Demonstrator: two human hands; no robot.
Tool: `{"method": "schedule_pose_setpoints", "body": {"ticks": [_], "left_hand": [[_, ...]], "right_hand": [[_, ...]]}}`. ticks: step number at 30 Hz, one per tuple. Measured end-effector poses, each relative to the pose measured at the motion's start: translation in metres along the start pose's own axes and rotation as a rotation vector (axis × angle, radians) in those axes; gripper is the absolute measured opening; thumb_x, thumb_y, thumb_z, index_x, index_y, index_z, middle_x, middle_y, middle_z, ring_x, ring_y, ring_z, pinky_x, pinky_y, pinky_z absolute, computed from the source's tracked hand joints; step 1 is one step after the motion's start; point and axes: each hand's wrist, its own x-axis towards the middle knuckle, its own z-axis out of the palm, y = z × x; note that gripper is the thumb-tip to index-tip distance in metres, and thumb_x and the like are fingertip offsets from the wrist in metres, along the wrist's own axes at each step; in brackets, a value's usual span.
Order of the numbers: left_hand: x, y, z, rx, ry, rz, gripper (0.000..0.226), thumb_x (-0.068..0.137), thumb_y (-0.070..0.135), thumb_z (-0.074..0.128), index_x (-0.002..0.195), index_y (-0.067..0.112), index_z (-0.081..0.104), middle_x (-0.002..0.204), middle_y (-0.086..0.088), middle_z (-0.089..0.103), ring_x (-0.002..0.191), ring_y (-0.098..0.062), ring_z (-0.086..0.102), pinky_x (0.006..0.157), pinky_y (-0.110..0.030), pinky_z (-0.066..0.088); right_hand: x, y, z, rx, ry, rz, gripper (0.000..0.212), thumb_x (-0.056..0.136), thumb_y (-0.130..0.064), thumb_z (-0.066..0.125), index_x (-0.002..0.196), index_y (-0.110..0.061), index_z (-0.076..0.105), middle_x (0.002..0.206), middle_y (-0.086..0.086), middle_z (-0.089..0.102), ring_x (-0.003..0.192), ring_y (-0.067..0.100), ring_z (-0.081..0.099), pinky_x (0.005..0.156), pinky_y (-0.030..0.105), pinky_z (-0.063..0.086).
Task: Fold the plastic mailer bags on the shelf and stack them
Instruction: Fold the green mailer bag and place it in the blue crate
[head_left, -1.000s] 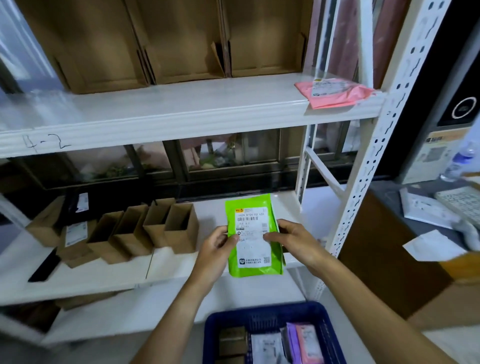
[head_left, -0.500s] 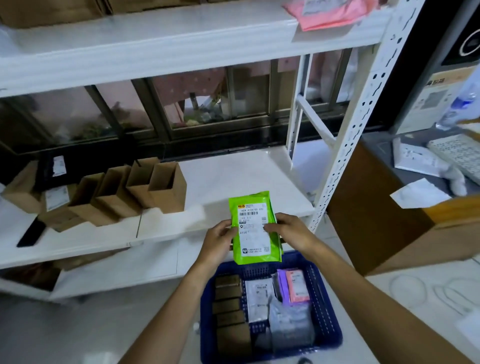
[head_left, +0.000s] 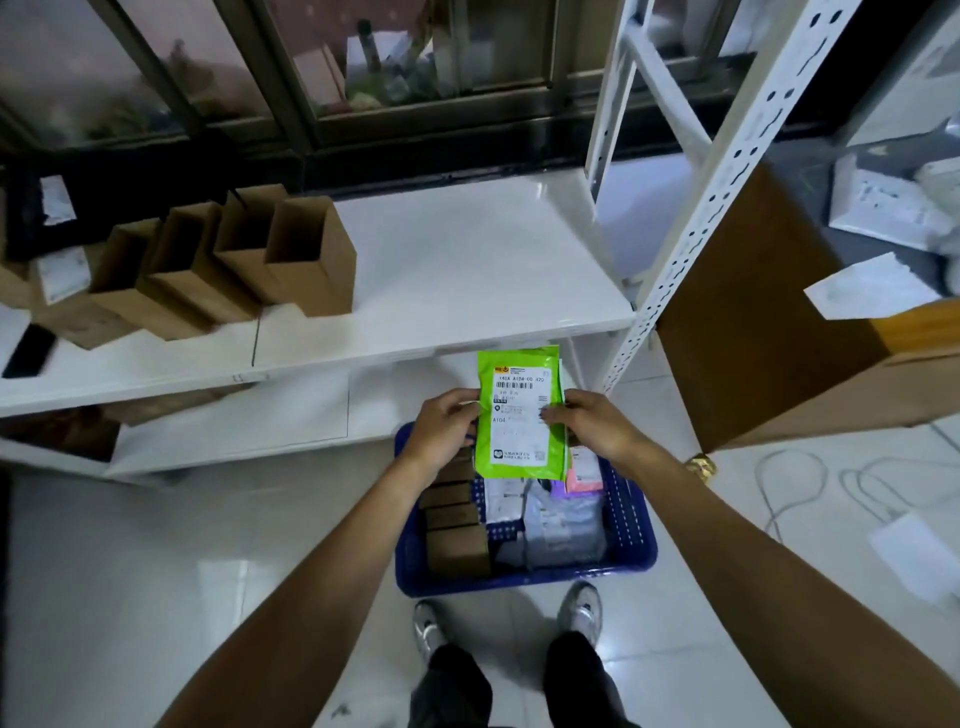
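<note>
A folded green mailer bag (head_left: 519, 447) with a white shipping label is held upright in both hands, just below the front edge of the white shelf (head_left: 467, 270). My left hand (head_left: 447, 426) grips its left edge and my right hand (head_left: 587, 423) grips its right edge. The bag hangs over a blue plastic basket (head_left: 631, 525) on the floor, which holds small brown boxes, white and grey mailers and a pink mailer (head_left: 584, 470).
A row of open brown cardboard boxes (head_left: 311, 260) stands on the shelf's left half. A white perforated upright (head_left: 727, 171) rises at the shelf's right corner, with a brown cabinet (head_left: 753, 332) beyond. My feet (head_left: 509, 618) stand behind the basket. Cables lie on the floor at right.
The view has tilted down from the upper shelves to the floor. The green bag, still in both hands, has come down from in front of the shelf to over the blue basket.
</note>
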Motion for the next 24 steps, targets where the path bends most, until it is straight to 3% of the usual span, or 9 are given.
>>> {"method": "schedule_pose_setpoints", "body": {"ticks": [4, 6, 9, 13, 15, 20, 24], "left_hand": [[0.004, -0.014, 0.012, 0.029, 0.008, -0.036, 0.014, 0.098, 0.010, 0.059, 0.105, 0.015, 0.070, 0.090, -0.003, 0.071, 0.068, -0.015, 0.064, 0.062, -0.026, 0.052], [0.007, -0.018, 0.017, 0.045, 0.011, -0.041, 0.015, 0.097, 0.009, 0.060, 0.107, 0.012, 0.070, 0.088, 0.001, 0.071, 0.067, -0.010, 0.064, 0.058, -0.021, 0.051], [0.018, -0.032, 0.027, 0.076, 0.018, -0.062, 0.017, 0.095, 0.008, 0.061, 0.109, 0.008, 0.071, 0.085, 0.001, 0.070, 0.064, -0.006, 0.065, 0.055, -0.017, 0.052], [0.035, -0.057, 0.037, 0.163, -0.011, -0.105, 0.014, 0.090, 0.013, 0.067, 0.088, 0.025, 0.074, 0.086, -0.001, 0.074, 0.081, -0.019, 0.069, 0.080, -0.038, 0.057], [0.040, -0.071, 0.044, 0.194, -0.014, -0.126, 0.019, 0.088, 0.011, 0.067, 0.082, 0.028, 0.073, 0.089, 0.000, 0.076, 0.086, -0.021, 0.072, 0.086, -0.042, 0.058], [0.056, -0.094, 0.065, 0.325, -0.092, -0.097, 0.016, 0.090, 0.009, 0.063, 0.091, 0.023, 0.071, 0.090, -0.002, 0.074, 0.078, -0.017, 0.070, 0.068, -0.028, 0.052], [0.082, -0.118, 0.080, 0.429, -0.140, -0.092, 0.015, 0.086, 0.017, 0.065, 0.080, 0.031, 0.068, 0.084, 0.001, 0.075, 0.076, -0.019, 0.073, 0.077, -0.037, 0.059]], "right_hand": [[0.004, 0.019, -0.001, 0.008, -0.017, 0.047, 0.018, 0.094, -0.010, 0.063, 0.110, -0.002, 0.068, 0.111, 0.013, 0.071, 0.092, 0.020, 0.065, 0.072, 0.025, 0.052], [0.007, 0.027, -0.001, 0.013, -0.017, 0.060, 0.022, 0.095, -0.009, 0.061, 0.115, -0.001, 0.067, 0.111, 0.010, 0.071, 0.092, 0.017, 0.065, 0.072, 0.022, 0.053], [0.015, 0.046, -0.003, 0.013, 0.003, 0.094, 0.024, 0.094, -0.012, 0.064, 0.115, -0.003, 0.068, 0.112, 0.009, 0.072, 0.100, 0.022, 0.068, 0.085, 0.033, 0.056], [0.022, 0.069, -0.004, 0.008, 0.019, 0.144, 0.025, 0.092, -0.014, 0.065, 0.115, -0.003, 0.068, 0.113, 0.014, 0.071, 0.103, 0.029, 0.067, 0.095, 0.047, 0.052], [0.026, 0.082, -0.004, 0.005, 0.025, 0.168, 0.025, 0.092, -0.014, 0.064, 0.114, -0.003, 0.068, 0.114, 0.015, 0.071, 0.108, 0.032, 0.066, 0.098, 0.050, 0.052], [0.046, 0.118, -0.008, 0.012, 0.038, 0.211, 0.026, 0.092, -0.012, 0.063, 0.115, 0.000, 0.067, 0.116, 0.022, 0.069, 0.112, 0.040, 0.063, 0.098, 0.056, 0.049], [0.071, 0.149, -0.013, 0.021, 0.047, 0.230, 0.027, 0.091, -0.012, 0.063, 0.114, 0.001, 0.066, 0.117, 0.025, 0.067, 0.114, 0.041, 0.061, 0.100, 0.057, 0.048]]}}
